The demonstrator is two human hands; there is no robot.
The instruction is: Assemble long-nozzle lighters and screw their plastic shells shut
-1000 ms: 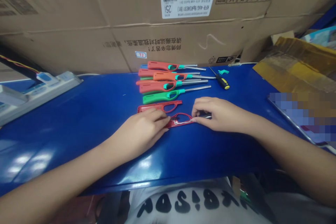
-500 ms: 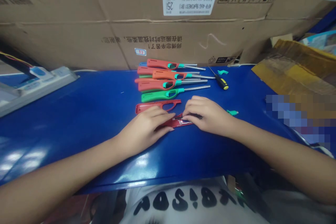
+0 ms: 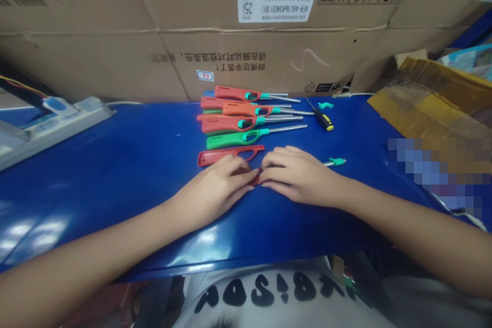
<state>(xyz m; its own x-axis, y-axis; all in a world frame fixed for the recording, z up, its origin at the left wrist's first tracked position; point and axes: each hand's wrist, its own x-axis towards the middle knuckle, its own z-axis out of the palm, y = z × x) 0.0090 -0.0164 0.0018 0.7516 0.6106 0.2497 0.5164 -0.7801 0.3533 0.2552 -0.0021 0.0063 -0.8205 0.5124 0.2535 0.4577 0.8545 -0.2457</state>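
Note:
Both hands are closed on a red lighter casing half (image 3: 255,179) low over the blue table, and only a small strip of it shows between them. My left hand (image 3: 217,184) grips its left end with thumb and fingers. My right hand (image 3: 298,174) curls over the right part, covering the inside of the casing. Just behind them lies another red casing half (image 3: 215,155), hollow side up. A metal tube with a teal piece (image 3: 337,162) pokes out beyond my right hand. Several long-necked lighters (image 3: 230,140) in red, orange and green are stacked farther back.
A black and yellow screwdriver (image 3: 325,120) and a small teal part (image 3: 326,105) lie right of the lighters. A large cardboard box (image 3: 172,72) walls off the back. A power strip (image 3: 69,123) is at the left, a taped yellow-brown package (image 3: 426,97) at the right.
My right hand has shifted slightly left and down, closing over the casing's inside that showed before. More of the metal tube with the teal piece is visible. The left hand stays almost still.

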